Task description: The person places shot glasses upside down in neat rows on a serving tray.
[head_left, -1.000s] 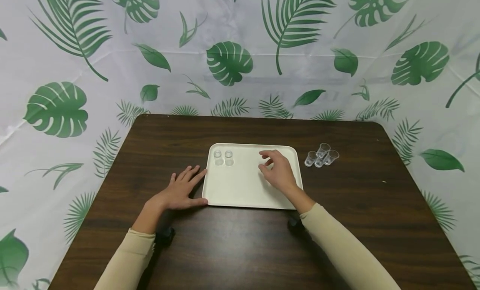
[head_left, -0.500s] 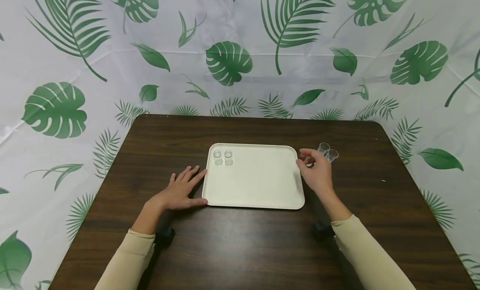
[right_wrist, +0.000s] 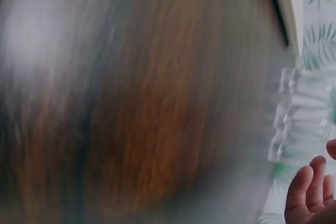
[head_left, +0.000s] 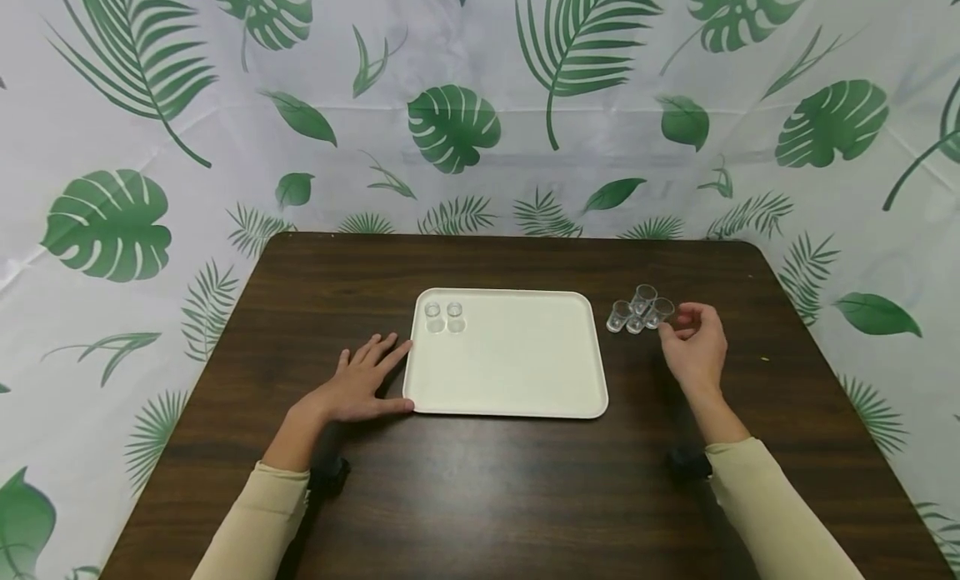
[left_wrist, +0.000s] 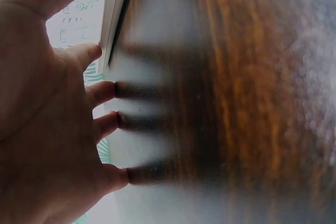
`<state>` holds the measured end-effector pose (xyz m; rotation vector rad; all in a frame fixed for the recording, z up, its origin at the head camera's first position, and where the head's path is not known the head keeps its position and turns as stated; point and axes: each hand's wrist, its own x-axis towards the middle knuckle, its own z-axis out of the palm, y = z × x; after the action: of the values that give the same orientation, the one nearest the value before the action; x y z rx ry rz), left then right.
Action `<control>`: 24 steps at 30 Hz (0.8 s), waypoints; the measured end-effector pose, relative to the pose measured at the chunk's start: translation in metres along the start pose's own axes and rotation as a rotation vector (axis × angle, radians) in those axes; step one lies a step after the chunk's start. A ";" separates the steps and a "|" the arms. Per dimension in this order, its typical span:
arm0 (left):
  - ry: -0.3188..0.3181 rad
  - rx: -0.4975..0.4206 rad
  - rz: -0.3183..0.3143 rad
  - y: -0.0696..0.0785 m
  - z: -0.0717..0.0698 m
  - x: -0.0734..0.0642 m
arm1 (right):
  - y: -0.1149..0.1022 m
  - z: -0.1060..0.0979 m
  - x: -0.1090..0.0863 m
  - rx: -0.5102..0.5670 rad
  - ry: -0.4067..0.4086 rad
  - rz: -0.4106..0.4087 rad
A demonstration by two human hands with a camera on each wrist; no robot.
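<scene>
On the left part of the dark table, my left hand lies with fingers spread, its thumb and index fingertip at the left edge of a cream tray. The left wrist view shows the left hand's other fingertips resting on the wood. Two small clear cups stand in the tray's far left corner. Right of the tray, several clear cups stand clustered. My right hand is just right of this cluster, thumb and fingers loosely bent and parted. In the right wrist view its fingers are beside the cups, holding none.
The brown wood-grain table extends around the tray. Behind it hangs a white cloth with green leaves. A tiny pale speck lies on the table to the right.
My right hand has moved right from above the tray, past the clustered cups, to their right side. The left hand and the two cups on the tray have stayed in place.
</scene>
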<state>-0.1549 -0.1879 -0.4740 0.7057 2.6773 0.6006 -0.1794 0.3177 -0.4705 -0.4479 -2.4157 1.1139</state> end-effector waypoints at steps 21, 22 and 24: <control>0.001 0.003 -0.015 -0.003 0.002 0.001 | 0.023 -0.001 0.030 -0.050 -0.412 0.034; -0.002 0.004 -0.018 -0.003 0.002 0.001 | 0.023 0.000 0.030 -0.067 -0.413 0.032; -0.005 0.005 -0.021 -0.003 0.003 0.001 | 0.022 0.000 0.031 -0.092 -0.413 0.029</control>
<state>-0.1555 -0.1891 -0.4783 0.6788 2.6788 0.5864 -0.2033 0.3455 -0.4801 -0.3046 -2.8334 1.2081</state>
